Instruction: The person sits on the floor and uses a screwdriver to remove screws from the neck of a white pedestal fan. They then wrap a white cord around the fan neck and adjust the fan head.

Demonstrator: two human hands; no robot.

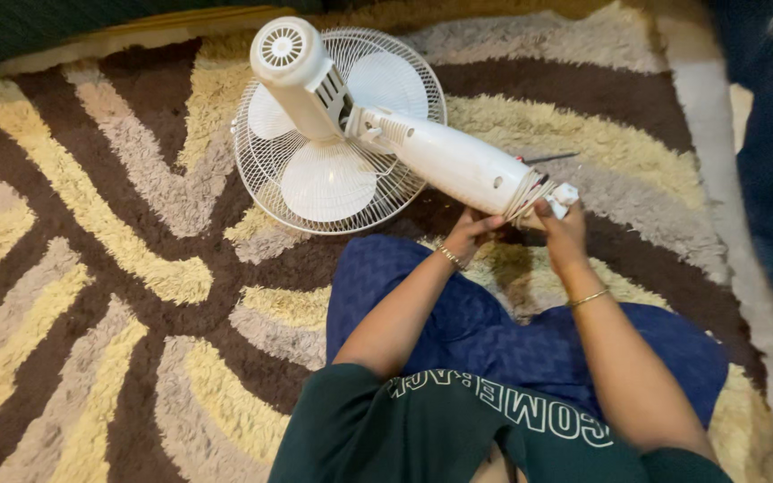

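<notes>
While the white fan (351,134) lies grille-down near the rug's (91,224) far edge, I have my left hand (469,234) gripping its stiff, light stem and my right hand (562,225) pinching the coiled cord (530,192), whose plug stays half hidden behind my fingers.

A white fan (351,134) lies face down on a shaggy striped rug (91,268). The left hand (471,231) holds the end of its stem from below. The right hand (561,228) grips the coiled white cord (530,192) there.
</notes>
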